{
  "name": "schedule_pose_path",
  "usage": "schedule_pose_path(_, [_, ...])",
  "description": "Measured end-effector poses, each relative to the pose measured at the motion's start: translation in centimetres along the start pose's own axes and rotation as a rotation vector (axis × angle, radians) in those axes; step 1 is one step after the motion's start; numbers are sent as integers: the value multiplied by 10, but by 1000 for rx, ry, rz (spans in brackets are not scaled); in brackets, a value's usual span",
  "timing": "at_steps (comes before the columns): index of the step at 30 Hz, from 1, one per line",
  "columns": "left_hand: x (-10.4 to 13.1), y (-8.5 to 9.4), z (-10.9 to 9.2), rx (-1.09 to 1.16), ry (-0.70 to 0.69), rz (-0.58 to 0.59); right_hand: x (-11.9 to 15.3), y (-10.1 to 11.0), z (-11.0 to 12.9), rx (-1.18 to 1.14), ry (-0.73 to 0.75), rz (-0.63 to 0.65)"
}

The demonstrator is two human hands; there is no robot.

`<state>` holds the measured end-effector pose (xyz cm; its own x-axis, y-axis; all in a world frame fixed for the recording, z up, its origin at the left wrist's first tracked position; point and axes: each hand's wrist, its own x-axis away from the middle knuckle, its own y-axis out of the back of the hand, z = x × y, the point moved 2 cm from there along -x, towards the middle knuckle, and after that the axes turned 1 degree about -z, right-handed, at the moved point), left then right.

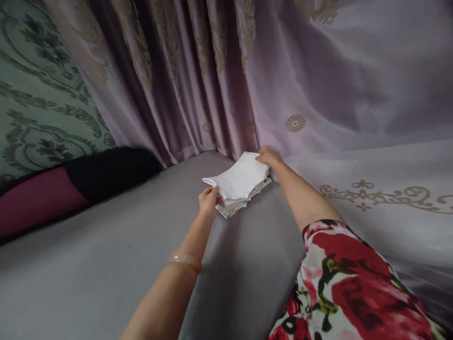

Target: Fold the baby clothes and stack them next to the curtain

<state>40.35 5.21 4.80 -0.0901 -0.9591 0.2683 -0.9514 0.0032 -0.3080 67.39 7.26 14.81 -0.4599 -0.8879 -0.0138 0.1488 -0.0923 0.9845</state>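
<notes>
A folded white cloth (240,177) lies on top of a small stack of folded cloths (231,208), some with coloured prints along their edges. My left hand (208,199) pinches the near left corner of the white cloth between thumb and fingers. At the far right corner, my right hand (268,157) grips the same cloth, thumb on top and the other fingers hidden below. Whether either hand also holds cloths from lower in the stack, I cannot tell. The stack rests on a grey padded surface (141,236), close to the curtain.
Purple curtains (219,104) with gold patterns hang behind the stack and along the right side. A black and dark pink cushion-like roll (88,184) lies at the left against green patterned wallpaper (42,104). A translucent bangle (186,260) circles my left forearm.
</notes>
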Motion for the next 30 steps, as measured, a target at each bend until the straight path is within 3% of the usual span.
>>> schedule_pose_path(11, [0,11,18,-93,123,-33,2,-47,-18,82,-61,-63])
schedule_pose_path(19, [8,12,18,-172,87,44,16,-58,-15,154,-57,-90])
schedule_pose_path(24, [16,11,24,-238,105,51,32,-62,22,157,93,-118])
schedule_pose_path(30, [24,10,30,-260,85,66,72,-80,91,79,441,-56])
